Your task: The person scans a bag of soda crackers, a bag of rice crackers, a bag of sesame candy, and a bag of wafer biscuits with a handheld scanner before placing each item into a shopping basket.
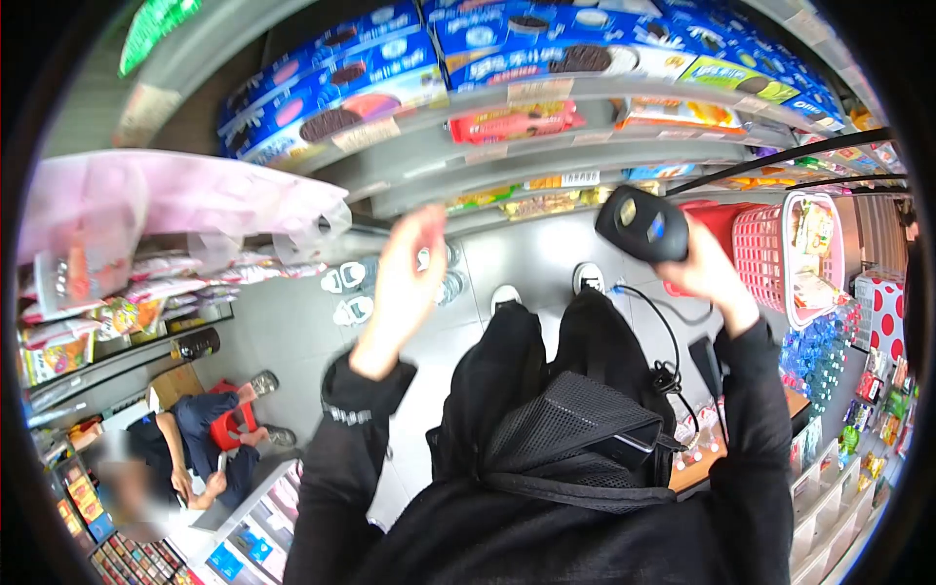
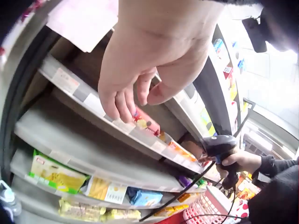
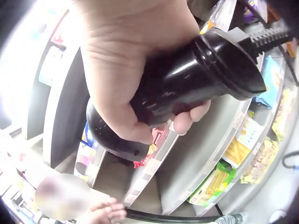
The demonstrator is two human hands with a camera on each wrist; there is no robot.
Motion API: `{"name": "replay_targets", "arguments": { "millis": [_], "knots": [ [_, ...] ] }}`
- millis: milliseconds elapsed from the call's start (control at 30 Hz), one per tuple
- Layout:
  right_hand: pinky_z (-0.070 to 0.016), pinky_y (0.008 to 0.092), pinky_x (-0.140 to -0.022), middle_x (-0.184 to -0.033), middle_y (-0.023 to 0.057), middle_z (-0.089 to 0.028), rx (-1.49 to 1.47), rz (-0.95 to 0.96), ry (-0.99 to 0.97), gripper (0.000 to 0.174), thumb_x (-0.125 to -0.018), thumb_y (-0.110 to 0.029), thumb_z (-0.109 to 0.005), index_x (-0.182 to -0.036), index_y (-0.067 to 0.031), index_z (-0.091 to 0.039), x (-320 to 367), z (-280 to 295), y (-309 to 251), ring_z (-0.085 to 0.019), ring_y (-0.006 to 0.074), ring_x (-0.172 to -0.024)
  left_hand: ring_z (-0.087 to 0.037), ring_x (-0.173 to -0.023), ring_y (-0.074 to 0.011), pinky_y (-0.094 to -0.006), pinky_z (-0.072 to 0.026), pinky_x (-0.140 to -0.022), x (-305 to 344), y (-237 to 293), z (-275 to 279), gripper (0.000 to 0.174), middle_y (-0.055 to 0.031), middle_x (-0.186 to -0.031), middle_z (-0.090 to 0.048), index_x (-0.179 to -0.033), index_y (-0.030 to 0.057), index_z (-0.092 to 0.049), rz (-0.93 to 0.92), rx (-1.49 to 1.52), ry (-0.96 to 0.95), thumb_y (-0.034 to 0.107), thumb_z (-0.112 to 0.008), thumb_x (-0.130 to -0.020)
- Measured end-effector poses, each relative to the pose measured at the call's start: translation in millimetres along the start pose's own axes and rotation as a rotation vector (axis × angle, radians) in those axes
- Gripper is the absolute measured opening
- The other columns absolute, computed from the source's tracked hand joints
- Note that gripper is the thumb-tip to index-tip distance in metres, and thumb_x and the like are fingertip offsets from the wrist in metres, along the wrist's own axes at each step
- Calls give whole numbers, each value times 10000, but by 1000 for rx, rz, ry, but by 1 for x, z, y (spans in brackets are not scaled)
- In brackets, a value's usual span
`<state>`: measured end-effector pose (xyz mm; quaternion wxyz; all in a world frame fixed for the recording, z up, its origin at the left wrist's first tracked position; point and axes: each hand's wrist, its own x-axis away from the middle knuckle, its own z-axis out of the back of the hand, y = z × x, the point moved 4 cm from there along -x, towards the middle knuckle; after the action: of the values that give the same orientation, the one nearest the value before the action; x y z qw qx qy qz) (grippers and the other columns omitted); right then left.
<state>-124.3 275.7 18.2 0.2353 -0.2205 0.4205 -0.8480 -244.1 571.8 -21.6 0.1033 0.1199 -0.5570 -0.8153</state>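
My right hand is wrapped round a black handheld scanner; in the right wrist view the fingers curl about its dark handle, with a ribbed cable at the end. My left hand hangs in the air before the shelves, holding nothing, its fingers loosely bent in the left wrist view. Beyond it on a shelf lies a red snack packet, which it does not visibly touch. The same red packet is on the shelf under blue cookie boxes.
A pink-white basket stands at the right, bottles below it. A black cable hangs by my right leg. At the lower left a person sits. Pink sheeting covers the left shelf. Lower shelves hold yellow-green packets.
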Motion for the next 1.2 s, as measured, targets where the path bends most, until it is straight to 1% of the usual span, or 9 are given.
{"name": "replay_targets", "arguments": {
  "millis": [67, 200, 300, 333, 433, 533, 733, 1067, 1200],
  "knots": [
    [-416, 280, -781, -870, 131, -586, -49, -131, -70, 476, -563, -42, -592, -1025, 21, -499, 33, 9, -5, -540, 168, -820, -556, -796, -133, -251, -440, -715, 41, -9, 1, 206, -79, -890, -579, -1021, 8, -532, 217, -23, -198, 57, -502, -823],
    [-431, 290, -743, -819, 139, -588, -26, -339, -168, 445, -549, -43, -607, -983, 10, -525, 90, 18, -6, -551, 163, -768, -559, -740, -109, -235, -439, -679, 102, -40, -6, 183, -59, -816, -594, -992, -12, -523, 481, 166, -278, 70, -481, -834],
    [-435, 309, -733, -821, 171, -590, -35, -280, -154, 424, -547, -59, -609, -958, 14, -530, 109, 24, -19, -580, 232, -762, -558, -748, -117, -237, -439, -682, 115, -36, -13, 206, -73, -830, -594, -1016, -14, -507, 531, 242, -250, 55, -473, -824],
    [-435, 315, -724, -823, 184, -587, 0, -234, -149, 426, -555, -74, -609, -965, 11, -532, 112, 27, -20, -582, 265, -765, -558, -748, -117, -237, -439, -682, 115, -33, -17, 206, -73, -830, -594, -1016, -14, -507, 504, 240, -257, 55, -473, -824],
    [-435, 316, -713, -810, 186, -584, 1, -199, -118, 417, -563, -81, -607, -963, 10, -533, 119, 44, -23, -579, 265, -754, -561, -796, -126, -243, -442, -699, 110, -28, -37, 238, -75, -847, -587, -1026, -4, -502, 531, 236, -313, 18, -472, -791],
    [-437, 311, -704, -796, 180, -584, -69, -127, -83, 402, -567, -78, -605, -952, 12, -532, 133, 66, -20, -577, 256, -741, -563, -827, -135, -251, -449, -713, 99, -12, -65, 237, -62, -832, -572, -1024, -1, -503, 430, 254, -339, 16, -472, -790],
    [-439, 293, -718, -822, 139, -601, -165, -116, 11, 415, -567, -71, -618, -965, 7, -530, 195, 119, 16, -573, 194, -754, -562, -834, -156, -275, -462, -746, 88, 36, -140, 266, -96, -901, -574, -1043, -13, -484, 370, 206, -448, -2, -446, -780],
    [-438, 304, -744, -836, 151, -604, -198, -251, 208, 432, -573, -98, -632, -981, 3, -534, 331, 194, 114, -585, 237, -776, -562, -808, -150, -259, -448, -739, 114, 94, -300, 274, -100, -931, -578, -1094, -13, -469, 549, 190, -787, 98, -451, -844],
    [-447, 312, -724, -816, 156, -603, -234, -294, 250, 425, -569, -99, -633, -970, 7, -538, 362, 199, 144, -588, 249, -763, -557, -767, -142, -253, -446, -716, 117, 120, -332, 273, -105, -906, -580, -1081, -11, -480, 584, 195, -779, 99, -466, -832]
  ]
}}
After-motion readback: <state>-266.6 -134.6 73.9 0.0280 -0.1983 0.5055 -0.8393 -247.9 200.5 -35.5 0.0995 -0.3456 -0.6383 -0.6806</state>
